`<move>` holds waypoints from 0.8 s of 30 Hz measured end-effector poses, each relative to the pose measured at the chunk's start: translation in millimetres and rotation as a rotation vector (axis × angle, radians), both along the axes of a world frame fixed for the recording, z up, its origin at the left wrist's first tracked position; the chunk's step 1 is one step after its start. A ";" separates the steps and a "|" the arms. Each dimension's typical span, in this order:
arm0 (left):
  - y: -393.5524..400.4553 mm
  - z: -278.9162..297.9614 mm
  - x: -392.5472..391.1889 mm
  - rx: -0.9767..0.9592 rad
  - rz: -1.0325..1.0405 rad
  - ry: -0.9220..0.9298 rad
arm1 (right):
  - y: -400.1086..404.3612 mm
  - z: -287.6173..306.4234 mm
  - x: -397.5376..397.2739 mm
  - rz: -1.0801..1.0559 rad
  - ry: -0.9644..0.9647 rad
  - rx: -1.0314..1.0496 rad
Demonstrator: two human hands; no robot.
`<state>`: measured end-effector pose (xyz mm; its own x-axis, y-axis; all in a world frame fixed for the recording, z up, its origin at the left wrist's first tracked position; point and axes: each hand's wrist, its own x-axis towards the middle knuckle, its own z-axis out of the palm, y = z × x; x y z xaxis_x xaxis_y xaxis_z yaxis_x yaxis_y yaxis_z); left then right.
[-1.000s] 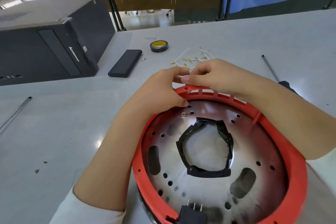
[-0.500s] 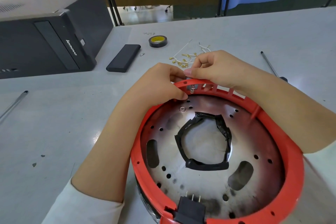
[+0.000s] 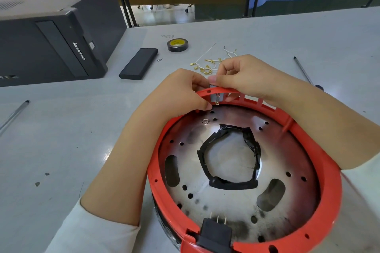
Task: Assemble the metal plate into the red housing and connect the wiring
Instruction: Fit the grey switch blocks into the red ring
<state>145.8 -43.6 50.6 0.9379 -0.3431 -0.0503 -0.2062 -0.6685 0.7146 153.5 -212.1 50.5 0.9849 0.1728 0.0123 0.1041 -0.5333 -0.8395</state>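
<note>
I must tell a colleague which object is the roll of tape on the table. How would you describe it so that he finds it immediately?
Start from the big black computer case lying at the table's far left. Right of it lies a flat black bar, and just beyond that bar's far end sits the tape roll. It is the only ring-shaped thing there: black outside, yellow inside.

One red housing [image 3: 320,170], one metal plate [image 3: 232,201], two hands, one tape roll [image 3: 177,45], one black computer case [image 3: 51,33], two screwdrivers
</note>
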 end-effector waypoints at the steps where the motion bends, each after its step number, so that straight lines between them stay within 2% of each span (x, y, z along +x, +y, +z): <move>1: 0.3 -0.6 0.7 0.003 -0.003 -0.014 | 0.3 0.0 -0.4 0.000 -0.004 -0.022; 5: 0.4 -1.2 1.5 -0.028 -0.001 -0.013 | 2.0 6.2 -4.7 0.008 -0.079 -0.222; 9: 1.2 -1.0 2.5 -0.039 -0.003 -0.007 | -5.0 22.3 -16.4 0.164 0.096 -0.383; 11: 0.7 -1.2 2.5 -0.036 -0.006 -0.003 | -8.4 19.2 -24.7 0.181 0.051 -0.479; 15: 0.3 -0.2 0.3 -0.032 -0.010 -0.008 | -5.3 2.8 -35.9 0.086 -0.154 -0.423; 18: 0.7 1.6 -1.8 -0.030 -0.013 -0.011 | -4.4 3.9 -32.6 0.046 -0.151 -0.360; 24: 0.7 3.5 -3.0 -0.029 -0.012 0.000 | -1.8 4.8 -33.3 0.057 -0.163 -0.386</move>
